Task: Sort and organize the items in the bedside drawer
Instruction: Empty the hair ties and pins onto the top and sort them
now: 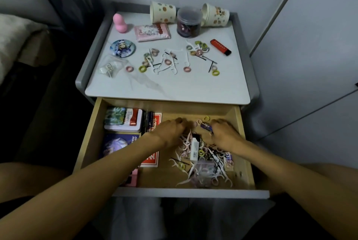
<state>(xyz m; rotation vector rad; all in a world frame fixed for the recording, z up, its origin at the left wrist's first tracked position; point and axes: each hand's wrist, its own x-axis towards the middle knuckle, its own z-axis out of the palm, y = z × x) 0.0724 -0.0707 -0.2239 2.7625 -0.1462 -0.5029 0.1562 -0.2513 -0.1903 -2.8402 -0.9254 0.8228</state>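
The wooden bedside drawer [246, 143] is pulled open below the nightstand top. Its right half holds a loose heap [203, 162] of white floss picks, small hair ties and black hairpins around a white stick-shaped item [194, 149]. My left hand [171, 133] reaches into the heap's far end with fingers curled down into the picks. My right hand [222, 133] lies beside it, fingers curled next to a small purple object [205, 126]; whether it holds it is unclear. Tins and card boxes [124, 119] fill the drawer's left side.
On the nightstand top [174, 88] lie scattered hair ties and floss picks [168, 61], a red lighter [220, 47], a round badge [123, 48], a pink tissue pack [153, 31], a pink sponge [119, 23], two paper cups [162, 12] and a dark jar [188, 22]. A bed stands left, a wall right.
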